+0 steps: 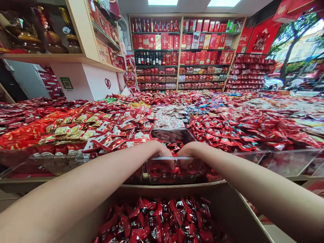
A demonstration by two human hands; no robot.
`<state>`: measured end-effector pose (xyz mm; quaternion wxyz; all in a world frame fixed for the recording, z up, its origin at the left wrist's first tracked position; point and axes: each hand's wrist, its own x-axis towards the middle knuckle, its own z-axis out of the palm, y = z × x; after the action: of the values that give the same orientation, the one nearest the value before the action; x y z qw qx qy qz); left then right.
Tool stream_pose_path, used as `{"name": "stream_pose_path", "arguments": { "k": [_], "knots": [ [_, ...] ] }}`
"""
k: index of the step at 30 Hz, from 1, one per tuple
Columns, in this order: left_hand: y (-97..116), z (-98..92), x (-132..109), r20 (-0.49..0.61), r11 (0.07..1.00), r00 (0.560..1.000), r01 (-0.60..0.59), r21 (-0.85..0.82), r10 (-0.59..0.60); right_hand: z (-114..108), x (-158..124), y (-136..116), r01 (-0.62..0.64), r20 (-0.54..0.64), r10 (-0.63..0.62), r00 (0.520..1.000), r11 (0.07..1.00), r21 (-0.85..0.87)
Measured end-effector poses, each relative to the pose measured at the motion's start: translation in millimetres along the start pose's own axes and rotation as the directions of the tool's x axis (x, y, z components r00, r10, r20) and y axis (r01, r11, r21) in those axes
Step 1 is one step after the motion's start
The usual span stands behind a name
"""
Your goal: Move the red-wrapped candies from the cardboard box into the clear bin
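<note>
Both hands reach over the front wall of a clear plastic bin (194, 161) into small red wrapped packets (162, 173). My left hand (165, 153) is bent down at the wrist on the left side of the bin, among the packets. On the right side, my right hand (186, 153) dips in the same way, close to the left one. The fingers of both show only dimly through the plastic, so their grip is unclear. Just below stands an open cardboard box (227, 209), partly filled with similar red, shiny packets (164, 222).
Heaps of red and white packets (118, 125) and red packets (222, 130) flank the bin, with white packets (169, 116) behind it. Clear dividers (293, 162) line the counter's front. Shelves (181, 50) of bottles and boxes stand at the back; a cabinet (83, 30) overhangs the left.
</note>
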<state>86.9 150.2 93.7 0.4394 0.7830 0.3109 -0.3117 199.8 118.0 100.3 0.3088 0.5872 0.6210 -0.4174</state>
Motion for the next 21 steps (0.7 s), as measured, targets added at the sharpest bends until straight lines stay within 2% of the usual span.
{"name": "stream_pose_path", "arguments": {
  "k": [6, 15, 21],
  "knots": [
    [0.4, 0.2, 0.2, 0.007, 0.990, 0.992, 0.127, -0.057, -0.127, 0.5, 0.3, 0.2, -0.001, 0.025, 0.001, 1.000, 1.000, -0.002],
    [0.7, 0.4, 1.4, 0.092, 0.984, 0.986, 0.150, -0.094, -0.142, -2.9, 13.4, 5.3, 0.055, -0.062, -0.058, 0.996, 0.997, -0.050],
    [7.1, 3.5, -5.5, 0.145, 0.967, 0.971, 0.210, -0.141, -0.190, 0.2, 3.4, 1.8, 0.059, -0.054, -0.060, 0.997, 0.998, -0.017]
  ]
}}
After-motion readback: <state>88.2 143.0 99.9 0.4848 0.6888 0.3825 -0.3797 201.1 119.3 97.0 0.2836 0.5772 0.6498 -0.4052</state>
